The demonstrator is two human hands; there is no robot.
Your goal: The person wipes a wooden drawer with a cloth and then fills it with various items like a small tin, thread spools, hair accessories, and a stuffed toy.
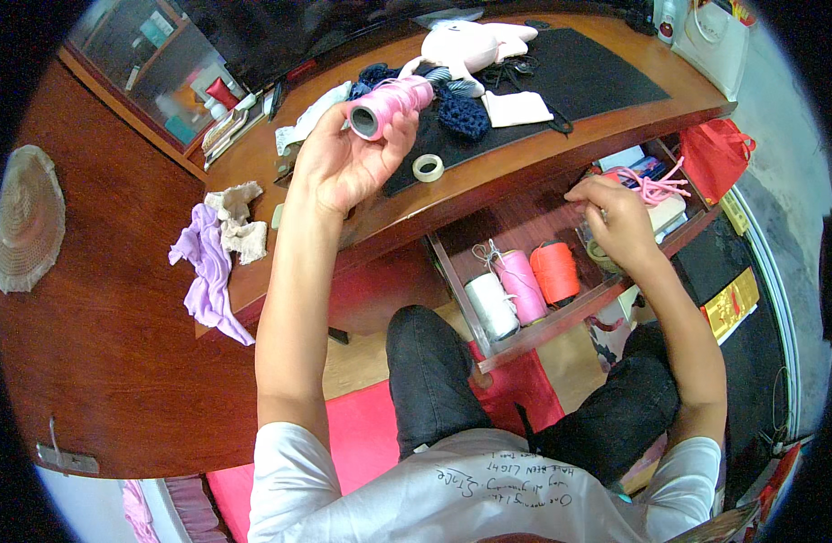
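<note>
A white T-shirt (380, 507) with short, plain sleeves (291, 466) and several lines of dark, handwritten-style lettering (514, 469) across its front is worn with black jeans (439, 376).

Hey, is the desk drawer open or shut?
Open: the desk drawer juts out beyond the desktop, with a white thread spool, pink thread spool and orange thread spool visible inside.

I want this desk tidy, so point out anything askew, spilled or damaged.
A crumpled lilac cloth lies at the left end of the brown wooden desk, its tip hanging past the edge, so it looks carelessly left. The hollow-cored pink thread spool in the left hand seems loosely, unevenly wound. I see no spill.
</note>
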